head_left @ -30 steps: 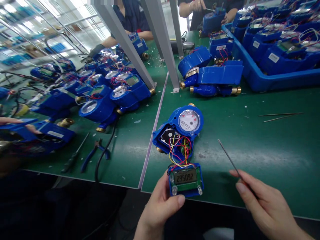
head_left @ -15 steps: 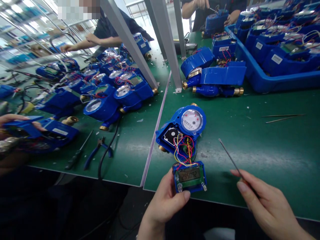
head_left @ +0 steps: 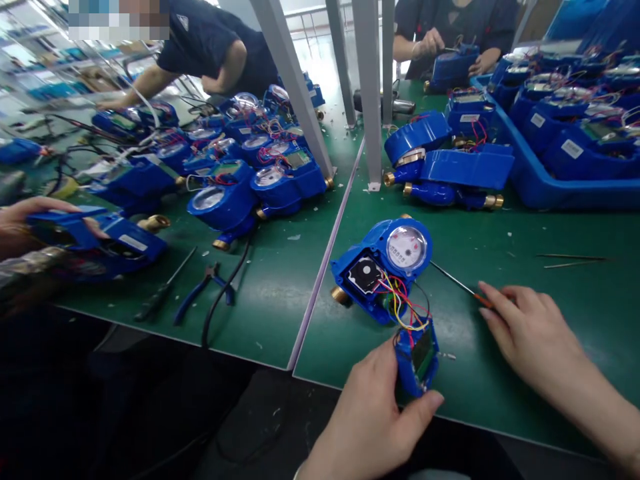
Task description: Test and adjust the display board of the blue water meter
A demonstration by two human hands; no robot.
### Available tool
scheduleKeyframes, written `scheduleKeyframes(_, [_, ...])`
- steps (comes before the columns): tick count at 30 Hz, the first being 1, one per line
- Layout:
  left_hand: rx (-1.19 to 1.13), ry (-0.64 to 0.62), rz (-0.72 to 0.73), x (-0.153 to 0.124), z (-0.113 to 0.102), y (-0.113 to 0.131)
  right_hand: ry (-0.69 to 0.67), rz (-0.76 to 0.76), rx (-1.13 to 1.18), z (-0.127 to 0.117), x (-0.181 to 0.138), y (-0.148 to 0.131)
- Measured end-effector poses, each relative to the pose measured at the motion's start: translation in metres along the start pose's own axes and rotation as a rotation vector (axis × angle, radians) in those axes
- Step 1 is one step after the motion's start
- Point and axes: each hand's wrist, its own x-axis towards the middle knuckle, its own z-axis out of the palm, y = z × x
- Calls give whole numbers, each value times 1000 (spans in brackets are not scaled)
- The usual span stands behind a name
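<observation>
Left hand (head_left: 373, 417) clamped on boxy blue display module (head_left: 417, 358) (wired), right hand (head_left: 525, 333) pinching thin metal probe (head_left: 457, 283).

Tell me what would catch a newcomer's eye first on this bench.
Probably the opened blue water meter at the middle of the green table, its white dial up and coloured wires trailing to a small display module held in the left hand at the near edge. The right hand holds a thin probe pointing toward the meter. Behind, a crowd of blue meters fills the left table, and a blue bin holds more at the far right.
</observation>
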Motion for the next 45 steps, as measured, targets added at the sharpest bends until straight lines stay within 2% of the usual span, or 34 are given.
scheduleKeyframes(3, [107, 32, 27, -1, 4, -1, 106, -2, 225, -30, 28, -17])
scheduleKeyframes(5, [187, 52, 38, 1, 8, -2, 101, -66, 437, -58, 50, -41])
scheduleKeyframes(7, [272, 66, 43, 5, 13, 0, 70, -191, 557, -82, 72, -72])
scheduleKeyframes(8, [310, 70, 45, 7, 15, 1, 33, -254, 547, -89, 81, -87])
scheduleKeyframes(10, [360, 70, 54, 9, 15, 4, -59, -360, 359, -94, 93, -113])
scheduleKeyframes(13, [358, 53, 111, 3, 6, 3, -135, -403, 29, -84, 98, -133])
scheduleKeyframes(14, [349, 96, 148, 0, 1, 0, -140, -399, -20, -80, 97, -135])
scheduleKeyframes(16, [341, 335, 198, -6, -8, -8, -143, -381, -42, -73, 94, -134])
scheduleKeyframes(18, [350, 675, 173, -6, -17, -17, -154, -367, -28, -69, 93, -132])
scheduleKeyframes(19, [354, 798, 144, -3, -20, -21, -154, -362, -27, -69, 93, -131])
scheduleKeyframes(20, [353, 858, 117, 2, -23, -24, -152, -358, -35, -69, 93, -131])
scheduleKeyframes(21, [345, 854, 100, 7, -25, -26, -146, -358, -48, -68, 94, -132])
scheduleKeyframes(25, [254, 625, 101, 29, -29, -34, -120, -376, -94, -67, 99, -137])
scheduleKeyframes(27, [201, 583, 115, 35, -28, -38, -122, -395, -99, -65, 101, -138])
scheduleKeyframes(32, [92, 615, 174, 39, -21, -49, -164, -456, -89, -63, 103, -135])
scheduleKeyframes(45, [101, 617, 202, 40, -22, -52, -154, -557, -20, -64, 108, -124])
